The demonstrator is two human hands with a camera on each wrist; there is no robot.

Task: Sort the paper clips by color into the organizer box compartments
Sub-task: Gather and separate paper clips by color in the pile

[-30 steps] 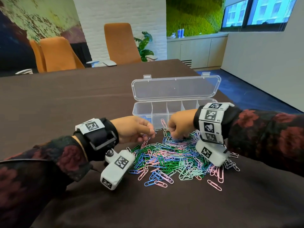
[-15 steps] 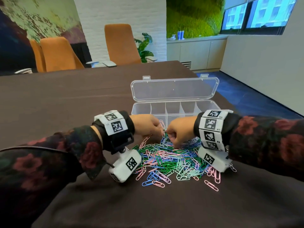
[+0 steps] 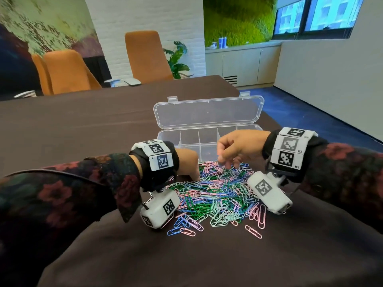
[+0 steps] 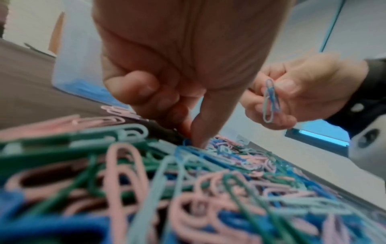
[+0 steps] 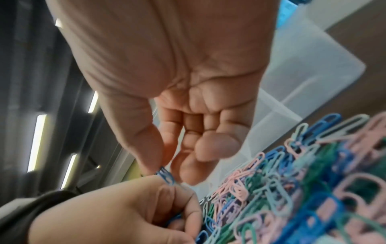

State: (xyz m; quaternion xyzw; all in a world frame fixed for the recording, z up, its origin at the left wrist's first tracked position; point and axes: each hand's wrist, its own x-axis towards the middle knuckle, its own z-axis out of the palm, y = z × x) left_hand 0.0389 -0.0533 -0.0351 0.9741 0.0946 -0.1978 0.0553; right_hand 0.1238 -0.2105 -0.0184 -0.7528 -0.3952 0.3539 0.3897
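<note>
The right hand (image 3: 238, 148) is now lifting off the pile (image 3: 215, 195), pinching blue clips (image 4: 270, 100) beside the organizer box (image 3: 207, 141). The left hand (image 3: 186, 164), fingers curled, is pressing blue clips mid-pile, near the worktop's (image 3: 83, 125) right edge.

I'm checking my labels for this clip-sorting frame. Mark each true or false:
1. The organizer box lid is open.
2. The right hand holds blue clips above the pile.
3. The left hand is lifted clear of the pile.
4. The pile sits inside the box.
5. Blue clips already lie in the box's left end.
1. True: the organizer box has its lid up.
2. True: the right hand pinches blue clips.
3. False: the left hand has fingers down in the pile.
4. False: the pile lies on the table, in front of the box.
5. True: blue clips in the box.
</note>
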